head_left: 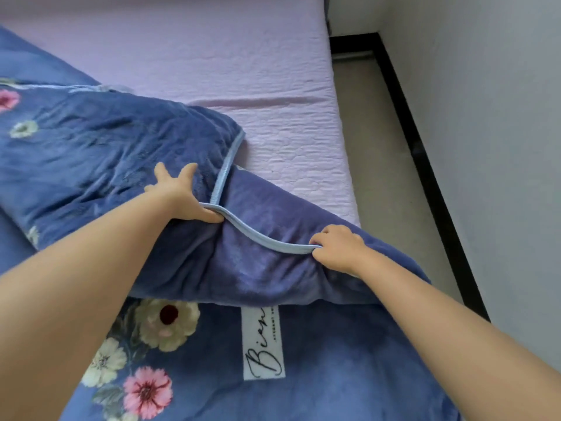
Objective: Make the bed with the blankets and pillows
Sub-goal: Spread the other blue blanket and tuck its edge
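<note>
Both hands pinch the pale-blue piped edge of the blue floral fleece blanket, left hand with fingers splayed, right hand curled, lilac bedsheet beyond them

Soft, even daylight; slight blur, wide-angle edge stretching.

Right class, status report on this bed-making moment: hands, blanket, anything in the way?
Left hand and right hand both pinching the blanket's light blue trim. Blue floral blanket bunched, lilac sheet mostly bare. Nothing in the way.
</note>
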The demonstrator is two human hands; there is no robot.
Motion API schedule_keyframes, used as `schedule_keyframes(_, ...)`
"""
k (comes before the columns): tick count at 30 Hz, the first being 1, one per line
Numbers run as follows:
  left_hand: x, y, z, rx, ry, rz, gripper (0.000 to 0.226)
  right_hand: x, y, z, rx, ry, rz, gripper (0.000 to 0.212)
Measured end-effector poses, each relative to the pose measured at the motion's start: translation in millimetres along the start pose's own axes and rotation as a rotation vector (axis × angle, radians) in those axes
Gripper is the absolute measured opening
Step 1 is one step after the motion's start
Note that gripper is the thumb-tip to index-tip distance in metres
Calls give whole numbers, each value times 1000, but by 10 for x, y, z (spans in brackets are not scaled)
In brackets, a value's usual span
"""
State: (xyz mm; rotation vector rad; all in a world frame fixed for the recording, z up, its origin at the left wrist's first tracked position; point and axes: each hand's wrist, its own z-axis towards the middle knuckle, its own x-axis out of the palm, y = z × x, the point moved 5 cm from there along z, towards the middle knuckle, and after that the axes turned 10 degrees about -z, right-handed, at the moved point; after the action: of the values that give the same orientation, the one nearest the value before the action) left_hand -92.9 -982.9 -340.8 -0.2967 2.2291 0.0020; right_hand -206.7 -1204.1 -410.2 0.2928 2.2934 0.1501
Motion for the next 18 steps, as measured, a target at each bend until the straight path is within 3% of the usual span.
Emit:
schedule_keyframes(2, 64, 111, 232, 13, 65, -55, 118, 3, 75, 270, -13, 75, 147, 45)
schedule_keyframes(4, 104, 154, 419, 46, 12, -99, 115, -78, 83, 482, 28, -33, 234, 55)
schedule_keyframes(7, 147, 198, 755, 83, -51, -59, 117, -148, 143, 799, 53, -196, 99, 45)
schedule_keyframes(11, 165, 120, 1191, 159, -27, 209, 94, -164, 344, 1353, 47, -149, -35, 53)
schedule_keyframes(15, 102, -26, 1651, 191, -76, 220, 87, -264, 577, 1878, -20, -212, -129, 51)
schedule_keyframes(18, 71, -168, 1967, 255, -129, 208, 78, -230, 597, 2164, -118, -231, -280, 82)
